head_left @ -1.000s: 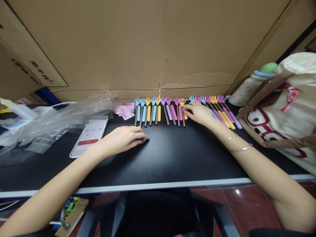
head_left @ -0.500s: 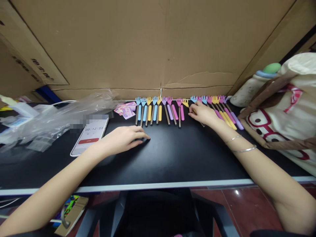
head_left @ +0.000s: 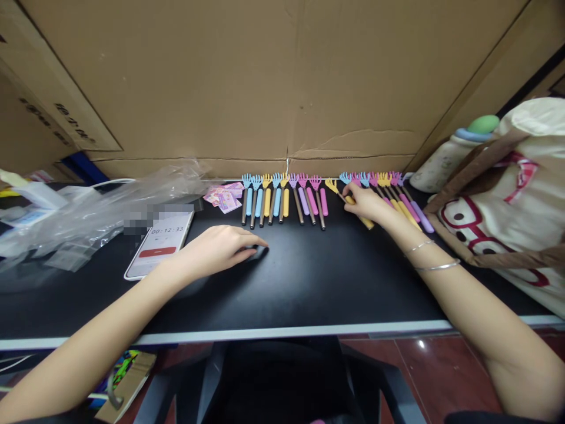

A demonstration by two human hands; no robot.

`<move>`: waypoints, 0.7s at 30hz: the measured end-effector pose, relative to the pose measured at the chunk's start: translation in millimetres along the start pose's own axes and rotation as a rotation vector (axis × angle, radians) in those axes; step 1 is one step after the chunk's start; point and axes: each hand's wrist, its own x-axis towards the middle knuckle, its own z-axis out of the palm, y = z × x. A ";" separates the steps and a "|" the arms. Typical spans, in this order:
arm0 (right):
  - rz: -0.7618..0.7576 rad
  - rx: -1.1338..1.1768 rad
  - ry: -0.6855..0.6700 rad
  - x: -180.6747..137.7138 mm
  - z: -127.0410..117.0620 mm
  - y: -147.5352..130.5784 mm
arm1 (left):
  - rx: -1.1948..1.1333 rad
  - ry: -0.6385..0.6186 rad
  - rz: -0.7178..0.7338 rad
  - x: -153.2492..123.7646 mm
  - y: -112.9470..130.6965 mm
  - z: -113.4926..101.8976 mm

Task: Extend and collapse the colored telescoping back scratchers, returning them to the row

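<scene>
Your right hand (head_left: 369,204) has drawn rightward, swinging the yellow scratcher (head_left: 331,186) with it: the lower end, near six o'clock a second ago, now points between four and five, while the claw, at ten o'clock from that hand, has barely shifted. Your fingers there are clamped on it about midway, a hold that likely lets you turn it with little lift; your hand hides part of it. The right cluster (head_left: 405,209) fans from eleven to four o'clock around that hand, packed close, probably to keep one neat rank. At nine o'clock, the middle trio (head_left: 313,201) has grips lying beside rods, perhaps so each pair stays matched, claws toward twelve. Your left hand (head_left: 229,242) holds nothing, thumb and forefinger apart, on or just above the counter (head_left: 300,282), seemingly as a prop. Left of it, at nine o'clock, the phone (head_left: 161,241) lies with its timer facing you, presumably for quick glances.
</scene>
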 end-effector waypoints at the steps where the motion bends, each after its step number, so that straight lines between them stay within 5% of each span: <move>1: -0.004 0.009 0.008 -0.9 0.7 -0.8 | 0.001 0.001 0.001 -0.2 0.1 -0.1; 9: -0.041 0.139 0.114 -3.4 -12.0 -7.8 | 0.045 0.016 0.032 -1.7 -1.5 1.6; 14: -0.018 0.565 0.022 -13.5 -32.1 -32.6 | 0.094 0.031 0.061 -1.2 -2.2 1.4; 17: -0.180 0.655 -0.056 -29.6 -39.5 -60.4 | 0.137 0.103 0.100 -1.8 -3.3 -2.0; 21: -0.532 0.423 -0.112 -60.1 -36.9 -104.6 | 0.234 0.254 0.114 -4.8 -4.3 -8.8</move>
